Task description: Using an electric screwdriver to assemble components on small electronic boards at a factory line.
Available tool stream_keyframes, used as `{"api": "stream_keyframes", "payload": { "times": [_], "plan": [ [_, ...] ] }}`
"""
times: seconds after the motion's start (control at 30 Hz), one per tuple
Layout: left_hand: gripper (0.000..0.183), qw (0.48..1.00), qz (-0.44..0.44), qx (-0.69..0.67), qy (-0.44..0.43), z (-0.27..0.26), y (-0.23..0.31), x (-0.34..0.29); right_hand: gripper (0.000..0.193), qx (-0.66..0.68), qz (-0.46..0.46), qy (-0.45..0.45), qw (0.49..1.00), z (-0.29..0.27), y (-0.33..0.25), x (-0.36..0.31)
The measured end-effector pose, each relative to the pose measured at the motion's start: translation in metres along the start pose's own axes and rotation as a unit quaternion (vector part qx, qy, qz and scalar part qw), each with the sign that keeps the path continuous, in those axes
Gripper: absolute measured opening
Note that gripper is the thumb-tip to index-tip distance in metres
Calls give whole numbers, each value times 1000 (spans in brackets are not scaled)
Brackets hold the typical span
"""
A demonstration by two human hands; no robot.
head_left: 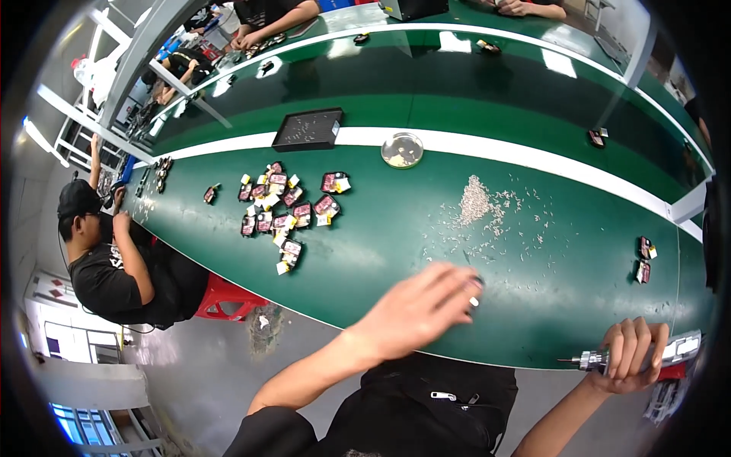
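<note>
My left hand (411,308) is over the near part of the green bench, its fingers closed on a small black part (477,282) that shows a white bit; most of it is hidden by the fingers. At the bench's front edge on the right, my right hand (630,352) grips an electric screwdriver (681,348), its thin bit pointing left. Beyond my left hand lies a loose pile of small silvery screws (475,202), with more scattered around it. Left of the pile sits a cluster of small black-and-pink assemblies (278,183) with white and yellow tabs.
Two similar assemblies (645,248) lie at the right. A round metal dish (402,151) and a black tray (308,129) holding small pieces stand along the white strip (518,150). A co-worker (106,259) sits at the left on a red stool (228,298); others work across the bench.
</note>
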State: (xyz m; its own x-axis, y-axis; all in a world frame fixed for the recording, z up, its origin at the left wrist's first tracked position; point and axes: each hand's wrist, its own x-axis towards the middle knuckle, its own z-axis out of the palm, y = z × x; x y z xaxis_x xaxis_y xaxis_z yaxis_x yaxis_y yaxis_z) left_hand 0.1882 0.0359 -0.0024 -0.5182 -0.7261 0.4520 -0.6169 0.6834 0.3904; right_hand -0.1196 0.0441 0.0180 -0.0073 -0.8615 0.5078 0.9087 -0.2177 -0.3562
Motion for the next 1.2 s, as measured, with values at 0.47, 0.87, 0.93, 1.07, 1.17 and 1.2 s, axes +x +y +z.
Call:
{"api": "stream_keyframes", "payload": {
  "times": [0.47, 0.87, 0.93, 1.07, 1.17, 1.2],
  "plan": [
    [25, 960, -186, 181, 106, -44, -79, -20, 11, 30, 22, 247, 968, -41, 38, -46],
    [20, 979, -62, 188, -48, -5, -85, 31, 12, 40, 28, 255, 966, -39, 33, -53],
    [20, 975, -29, 204, -80, -9, -87, 35, 12, 43, 28, 256, 965, -39, 32, -52],
    [23, 940, 79, 291, -157, -12, -85, 43, 13, 46, 35, 256, 965, -40, 31, -53],
    [23, 914, 140, 334, -185, -12, -84, 49, 13, 42, 36, 256, 965, -40, 31, -52],
    [21, 903, 147, 351, -202, -12, -82, 53, 13, 46, 39, 252, 966, -40, 30, -52]
  ]
}}
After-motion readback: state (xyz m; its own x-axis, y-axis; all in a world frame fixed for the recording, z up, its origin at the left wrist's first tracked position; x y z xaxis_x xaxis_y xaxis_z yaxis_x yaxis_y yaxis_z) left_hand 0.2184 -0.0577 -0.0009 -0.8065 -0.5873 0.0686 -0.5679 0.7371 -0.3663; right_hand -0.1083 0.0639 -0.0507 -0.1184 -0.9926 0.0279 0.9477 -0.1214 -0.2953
